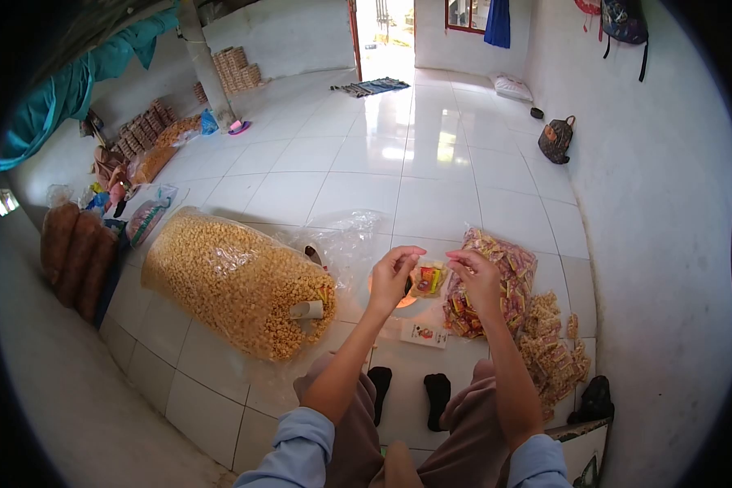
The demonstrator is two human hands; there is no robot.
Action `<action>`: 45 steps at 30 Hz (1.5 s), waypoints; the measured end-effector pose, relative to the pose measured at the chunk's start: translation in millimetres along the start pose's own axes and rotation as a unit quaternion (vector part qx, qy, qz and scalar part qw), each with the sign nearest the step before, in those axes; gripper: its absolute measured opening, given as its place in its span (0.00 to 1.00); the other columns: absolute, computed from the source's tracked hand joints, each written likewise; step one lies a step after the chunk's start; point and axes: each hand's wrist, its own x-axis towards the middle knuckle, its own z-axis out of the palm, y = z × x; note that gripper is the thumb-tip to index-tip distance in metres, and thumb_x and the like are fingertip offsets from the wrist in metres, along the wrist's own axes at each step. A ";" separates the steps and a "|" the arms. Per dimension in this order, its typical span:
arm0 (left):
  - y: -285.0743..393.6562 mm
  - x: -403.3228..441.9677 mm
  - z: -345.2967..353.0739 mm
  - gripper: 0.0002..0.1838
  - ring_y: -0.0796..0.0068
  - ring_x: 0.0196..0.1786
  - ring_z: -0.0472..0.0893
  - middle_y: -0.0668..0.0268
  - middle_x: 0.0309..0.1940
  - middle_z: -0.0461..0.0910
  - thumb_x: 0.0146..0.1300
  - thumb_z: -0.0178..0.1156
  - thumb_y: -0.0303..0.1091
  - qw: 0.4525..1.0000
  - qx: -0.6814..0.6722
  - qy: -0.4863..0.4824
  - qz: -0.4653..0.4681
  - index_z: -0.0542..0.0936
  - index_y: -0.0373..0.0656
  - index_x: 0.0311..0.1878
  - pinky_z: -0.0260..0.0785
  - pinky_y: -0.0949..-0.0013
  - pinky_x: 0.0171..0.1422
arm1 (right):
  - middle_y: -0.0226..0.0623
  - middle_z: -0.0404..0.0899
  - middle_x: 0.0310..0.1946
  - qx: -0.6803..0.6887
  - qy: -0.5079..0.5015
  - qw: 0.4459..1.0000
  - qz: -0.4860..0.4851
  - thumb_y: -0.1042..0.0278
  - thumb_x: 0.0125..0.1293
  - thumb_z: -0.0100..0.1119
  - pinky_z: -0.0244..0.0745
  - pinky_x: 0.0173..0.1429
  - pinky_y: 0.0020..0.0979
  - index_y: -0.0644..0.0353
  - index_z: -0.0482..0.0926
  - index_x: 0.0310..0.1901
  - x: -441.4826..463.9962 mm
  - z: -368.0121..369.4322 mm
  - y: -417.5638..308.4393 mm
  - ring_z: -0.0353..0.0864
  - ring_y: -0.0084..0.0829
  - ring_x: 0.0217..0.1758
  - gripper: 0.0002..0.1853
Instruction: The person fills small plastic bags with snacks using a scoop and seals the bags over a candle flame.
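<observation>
Between my two hands a small clear plastic packet with a yellow and red label hangs upright, pale snack pieces inside it. My left hand pinches its upper left corner, thumb and forefinger together. The opposite upper corner is in a pinch of my right hand. Behind and below the packet is an orange round object, mostly covered. A white box with a printed picture lies just in front. To the left, a big clear sack of puffed snack pieces lies open, a white scoop in its mouth.
At right stands a large bag of small red-yellow packets, beside a heap of filled snack packets. Tall brown sacks lean at the left wall. A backpack rests by the right wall. A mat lies near the doorway.
</observation>
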 end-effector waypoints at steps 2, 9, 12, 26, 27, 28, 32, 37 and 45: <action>0.3 0.2 -0.9 0.09 0.88 0.30 0.71 0.72 0.27 0.75 0.63 0.53 0.32 1.000 0.016 0.000 0.011 0.77 0.39 0.42 0.65 0.83 0.33 | 0.34 0.78 0.32 -0.057 0.002 0.998 -0.018 0.76 0.53 0.61 0.71 0.38 0.23 0.65 0.79 0.35 -0.9 0.6 -7.4 0.76 0.23 0.32 0.07; -1.1 0.7 -0.4 0.09 0.87 0.29 0.72 0.72 0.27 0.76 0.62 0.53 0.31 1.000 -0.007 0.004 0.006 0.78 0.38 0.41 0.66 0.83 0.28 | 0.37 0.73 0.27 -0.156 0.044 0.977 -0.139 0.77 0.52 0.59 0.70 0.37 0.31 0.64 0.78 0.32 -2.5 8.6 -7.7 0.73 0.34 0.32 0.05; -0.8 0.3 -2.1 0.08 0.87 0.29 0.73 0.71 0.28 0.77 0.62 0.53 0.30 0.997 0.060 0.010 0.041 0.78 0.38 0.40 0.66 0.83 0.26 | 0.39 0.70 0.27 -0.211 0.046 0.960 -0.177 0.78 0.53 0.56 0.68 0.39 0.34 0.65 0.76 0.30 -3.3 10.9 -6.0 0.71 0.38 0.34 0.03; 14.4 -0.9 -6.2 0.06 0.69 0.33 0.72 0.66 0.24 0.76 0.51 0.62 0.32 0.957 0.230 -0.037 0.172 0.80 0.42 0.32 0.66 0.69 0.40 | 0.40 0.67 0.29 -0.213 0.000 0.957 -0.199 0.79 0.54 0.54 0.66 0.40 0.37 0.65 0.72 0.30 -6.8 16.3 -8.2 0.68 0.40 0.36 0.02; 15.3 -1.2 -6.0 0.06 0.69 0.33 0.72 0.66 0.24 0.76 0.51 0.62 0.32 0.957 0.230 -0.037 0.172 0.80 0.42 0.32 0.66 0.69 0.40 | 0.40 0.67 0.29 -0.213 0.000 0.957 -0.199 0.79 0.54 0.54 0.66 0.40 0.37 0.65 0.72 0.30 -6.7 16.3 -7.9 0.68 0.40 0.36 0.02; 16.3 -1.8 -5.6 0.06 0.71 0.31 0.73 0.65 0.24 0.77 0.51 0.62 0.32 0.966 0.216 -0.037 0.141 0.80 0.41 0.31 0.66 0.70 0.38 | 0.40 0.67 0.28 -0.213 -0.002 0.957 -0.199 0.78 0.54 0.54 0.66 0.41 0.37 0.65 0.72 0.30 -6.4 16.1 -7.5 0.68 0.40 0.37 0.02; 2.8 -0.3 -7.7 0.06 0.82 0.27 0.74 0.66 0.26 0.79 0.54 0.61 0.28 0.984 0.149 -0.065 0.072 0.81 0.37 0.33 0.65 0.78 0.30 | 0.37 0.69 0.29 -0.208 0.021 0.958 -0.194 0.76 0.53 0.56 0.66 0.43 0.34 0.65 0.73 0.30 -5.4 14.0 -8.2 0.68 0.37 0.37 0.04; -8.3 0.4 -9.5 0.06 0.87 0.27 0.74 0.70 0.27 0.79 0.57 0.58 0.28 0.992 0.071 -0.103 -0.021 0.80 0.37 0.35 0.64 0.83 0.28 | 0.32 0.75 0.31 0.002 -0.075 0.997 0.030 0.72 0.56 0.58 0.68 0.43 0.27 0.64 0.76 0.34 -6.3 8.8 7.8 0.72 0.25 0.35 0.06; -11.6 -1.1 -11.7 0.06 0.89 0.23 0.69 0.71 0.22 0.77 0.56 0.58 0.29 0.994 -0.008 -0.083 -0.073 0.80 0.36 0.34 0.61 0.83 0.26 | 0.34 0.78 0.33 0.144 -0.106 0.973 0.147 0.69 0.59 0.57 0.69 0.44 0.22 0.68 0.76 0.38 -6.7 10.3 7.9 0.75 0.19 0.38 0.10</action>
